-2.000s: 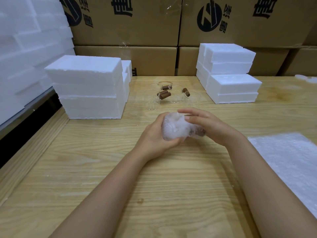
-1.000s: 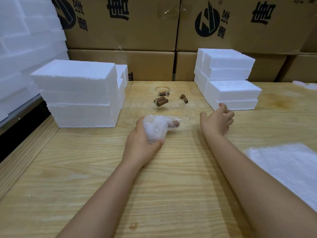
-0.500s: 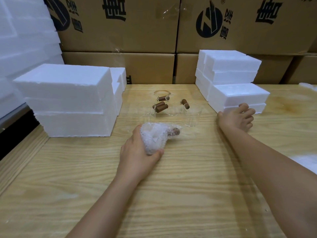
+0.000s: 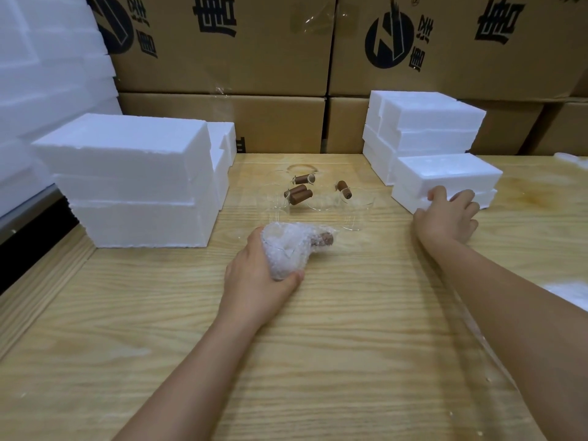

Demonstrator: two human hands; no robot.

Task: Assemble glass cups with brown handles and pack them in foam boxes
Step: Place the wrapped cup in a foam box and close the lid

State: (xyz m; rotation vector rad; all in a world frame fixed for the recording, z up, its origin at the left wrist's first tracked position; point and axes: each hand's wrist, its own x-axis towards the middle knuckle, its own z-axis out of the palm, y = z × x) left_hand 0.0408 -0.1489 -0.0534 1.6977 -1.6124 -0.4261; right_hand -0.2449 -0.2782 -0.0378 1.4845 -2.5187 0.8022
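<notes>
The left hand (image 4: 257,275) is closed around a wrapped cup (image 4: 284,251), a glass bundled in bubble wrap and kept low over the tabletop (image 4: 318,361) near its middle; whether the bundle rests on the wood cannot be told. Only the end of its brown handle (image 4: 325,239) is left showing at the right side of the bundle. The right hand (image 4: 447,218) is stretched out well apart from it, to the right, with thumb and curled fingers set against the front face of the nearest foam box (image 4: 445,171), the upper one of a low pair, so this box is judged to be taken hold of but not yet drawn forward or opened. One cup is thus judged assembled and wrapped, with its boxing still to be done. Just beyond the wrapped cup, between the two hands, more glass cups (image 4: 321,202) are seen lying unwrapped, at least three with brown handles fitted; their exact number is hard to read through the clear glass, and all are judged still to be wrapped and packed. More foam boxes are stacked behind the right hand (image 4: 426,122) and in a larger foam stack (image 4: 127,173) at the left; whether any is already filled cannot be told. A sheet of bubble wrap (image 4: 569,292) is glimpsed at the right edge, and cardboard cartons (image 4: 254,58) are piled behind.
</notes>
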